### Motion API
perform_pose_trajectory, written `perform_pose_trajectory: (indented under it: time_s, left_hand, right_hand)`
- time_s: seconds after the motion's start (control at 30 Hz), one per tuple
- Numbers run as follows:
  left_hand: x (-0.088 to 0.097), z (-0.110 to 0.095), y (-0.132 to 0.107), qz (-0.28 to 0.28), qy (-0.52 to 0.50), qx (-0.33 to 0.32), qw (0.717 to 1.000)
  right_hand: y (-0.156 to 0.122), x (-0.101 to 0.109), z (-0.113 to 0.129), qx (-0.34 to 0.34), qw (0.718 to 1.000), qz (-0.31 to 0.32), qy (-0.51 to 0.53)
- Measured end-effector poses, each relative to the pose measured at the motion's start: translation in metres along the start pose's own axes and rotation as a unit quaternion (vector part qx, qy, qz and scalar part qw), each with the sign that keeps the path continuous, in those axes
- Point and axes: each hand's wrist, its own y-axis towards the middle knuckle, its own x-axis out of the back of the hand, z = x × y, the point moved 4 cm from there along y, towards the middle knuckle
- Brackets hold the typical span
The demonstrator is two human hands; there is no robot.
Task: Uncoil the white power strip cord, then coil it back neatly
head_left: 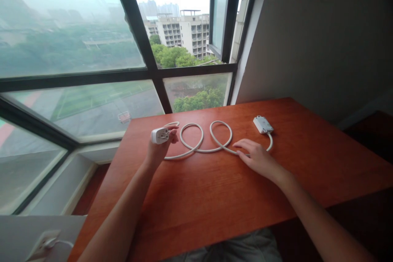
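No text, label, brand, number or sign can be read. Any marks on the plug, the cord, the white box at its other end, the wall outlet or the buildings outside the window are too small or blurred to tell.

A big window with dark bars stands by the red-brown counter. Outside are green trees, pale buildings and, through hazy glass, maybe a sports field. A wall socket sits low on the left.
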Motion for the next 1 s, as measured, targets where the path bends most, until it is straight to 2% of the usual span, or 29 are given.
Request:
perform_pose_trajectory:
  time_s: [0.07,0.13,0.2,0.23,0.27,0.33,0.43,0.5,0.6,0.67,0.73,0.87,0.93,1.0]
  left_hand:
    - [0.005,-0.004,-0.001,0.043,-0.043,0.011,0.998]
    - [0.011,-0.006,-0.005,0.123,-0.096,0.030,0.987]
    - [0.018,-0.006,-0.013,0.203,-0.175,0.059,0.961]
    - [0.022,-0.005,-0.017,0.222,-0.223,0.075,0.946]
    - [0.026,-0.003,-0.019,0.224,-0.272,0.093,0.931]
    - [0.034,0.003,-0.020,0.191,-0.360,0.131,0.903]
    - [0.035,0.010,-0.017,0.153,-0.403,0.188,0.883]
    - [0.032,0.010,-0.015,0.177,-0.348,0.211,0.896]
    - [0.033,0.006,-0.018,0.261,-0.181,0.213,0.924]
    - [0.039,0.006,-0.023,0.320,-0.051,0.199,0.925]
    - [0.050,0.009,-0.028,0.353,0.077,0.172,0.917]
    - [0.072,0.014,-0.030,0.329,0.316,0.063,0.888]
    - [0.079,0.016,-0.027,0.286,0.426,-0.003,0.859]
    - [0.083,0.016,-0.022,0.229,0.517,-0.063,0.823]
  right_hand:
    - [0.015,-0.010,0.018,0.022,0.999,0.016,0.032]
    - [0.028,-0.022,0.031,0.042,0.998,0.020,0.039]
    - [0.038,-0.034,0.035,0.051,0.998,0.000,0.029]
    - [0.042,-0.040,0.034,0.049,0.998,-0.021,0.021]
    - [0.044,-0.044,0.031,0.044,0.998,-0.047,0.013]
    - [0.045,-0.051,0.022,0.029,0.994,-0.107,-0.004]
    - [0.038,-0.051,0.011,0.025,0.986,-0.161,-0.032]
    - [0.029,-0.046,0.003,0.028,0.984,-0.167,-0.057]
    - [0.012,-0.031,-0.014,0.013,0.978,-0.176,-0.110]
    - [-0.003,-0.017,-0.031,-0.023,0.968,-0.206,-0.144]
    - [-0.018,-0.001,-0.052,-0.090,0.949,-0.247,-0.175]
    - [-0.043,0.027,-0.097,-0.221,0.913,-0.277,-0.204]
    - [-0.047,0.039,-0.119,-0.264,0.902,-0.277,-0.198]
    - [-0.045,0.047,-0.141,-0.302,0.905,-0.246,-0.170]
